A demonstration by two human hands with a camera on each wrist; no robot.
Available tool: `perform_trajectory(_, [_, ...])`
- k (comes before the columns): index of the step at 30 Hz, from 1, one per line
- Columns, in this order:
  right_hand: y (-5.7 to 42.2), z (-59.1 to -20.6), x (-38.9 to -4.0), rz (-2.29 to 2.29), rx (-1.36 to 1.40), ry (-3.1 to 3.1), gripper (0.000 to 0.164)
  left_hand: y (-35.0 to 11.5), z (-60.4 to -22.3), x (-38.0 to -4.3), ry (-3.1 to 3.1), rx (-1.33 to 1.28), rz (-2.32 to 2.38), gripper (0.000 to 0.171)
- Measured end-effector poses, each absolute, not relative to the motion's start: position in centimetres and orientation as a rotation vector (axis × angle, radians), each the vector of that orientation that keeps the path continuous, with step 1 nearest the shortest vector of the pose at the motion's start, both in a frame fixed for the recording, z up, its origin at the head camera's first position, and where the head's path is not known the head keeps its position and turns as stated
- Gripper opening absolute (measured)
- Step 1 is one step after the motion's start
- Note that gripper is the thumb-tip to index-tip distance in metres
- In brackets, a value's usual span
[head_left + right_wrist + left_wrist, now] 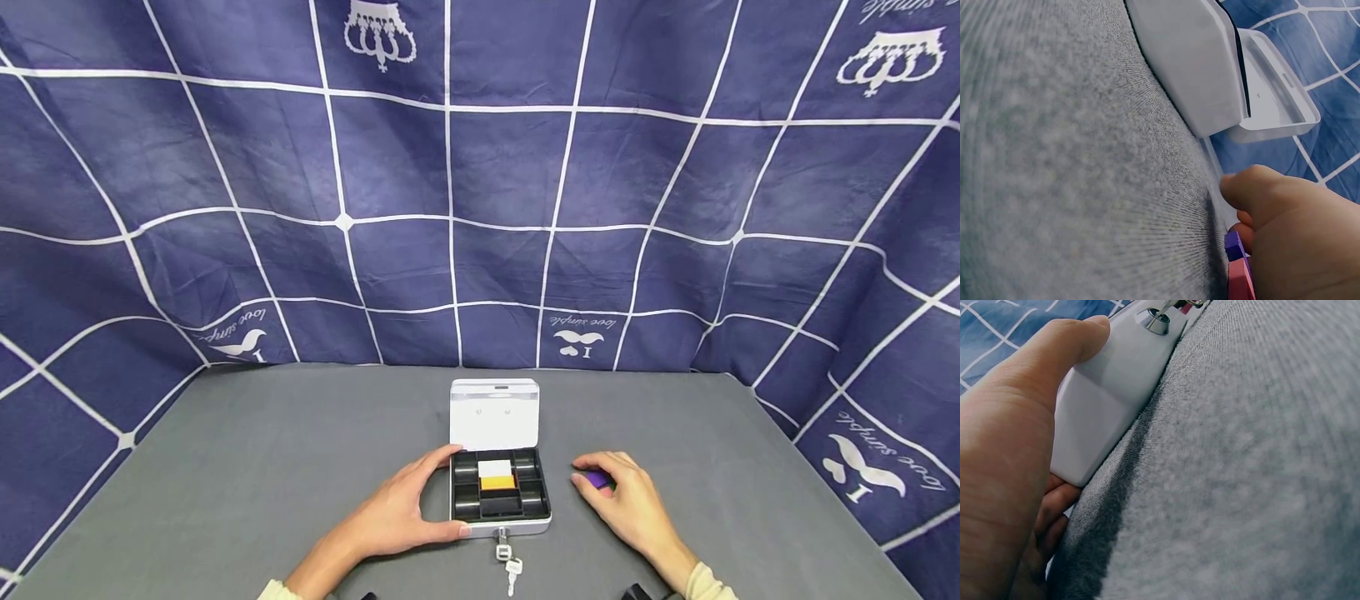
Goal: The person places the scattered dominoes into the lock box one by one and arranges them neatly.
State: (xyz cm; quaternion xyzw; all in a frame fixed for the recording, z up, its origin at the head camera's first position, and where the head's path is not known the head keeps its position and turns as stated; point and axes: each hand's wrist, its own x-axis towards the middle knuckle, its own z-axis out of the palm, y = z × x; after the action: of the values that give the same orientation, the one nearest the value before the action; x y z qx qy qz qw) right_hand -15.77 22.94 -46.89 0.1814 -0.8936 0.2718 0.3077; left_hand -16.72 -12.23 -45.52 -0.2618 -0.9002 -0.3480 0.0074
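Observation:
A small white cash box (501, 527) stands on the table with its lid (494, 421) raised; a black divided tray (500, 505) fills it. A white piece (494, 468) and an orange piece (497, 482) lie in the tray's middle. My left hand (393, 507) grips the box's left side, thumb on the front wall and fingers toward the back. To the right of the box, my right hand (628, 497) is cupped about a purple block (1234, 245) and a red block (1239, 280). A bit of green shows beside them. Its palm hides whether the fingers pinch them.
A key (503, 550) sits in the lock at the box's front, and a second key (513, 573) hangs from it onto the grey tabletop (322, 433). A blue curtain (495, 167) with white lines rises behind the table and along both sides.

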Motion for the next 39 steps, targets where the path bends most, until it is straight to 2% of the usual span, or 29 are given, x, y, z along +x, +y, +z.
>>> perform_trajectory(6, [23.12,-46.49,-15.68,0.662,0.493,-2.388,0.03,-12.02,-45.44,-17.05,-2.8,-0.843,-1.097,0.094])
perform_trajectory(21, [23.17,-46.89,-15.63,0.669,0.537,-2.391,0.029,-12.18,-45.64,-16.79,-2.815,-0.82,-1.092,0.095])
perform_trajectory(30, [23.1,-46.79,-15.75,0.746,0.684,-2.384,0.046,-12.2,-45.64,-16.85,-2.814,-0.818,-1.077,0.095])
perform_trajectory(35, [22.98,-46.8,-15.51,0.741,0.617,-2.438,0.056,-12.15,-45.68,-16.81,-2.81,-0.819,-1.067,0.095])
perform_trajectory(39, [22.95,-46.89,-15.55,0.688,0.559,-2.459,0.047,-12.15,-45.7,-16.79,-2.807,-0.818,-1.07,0.095])
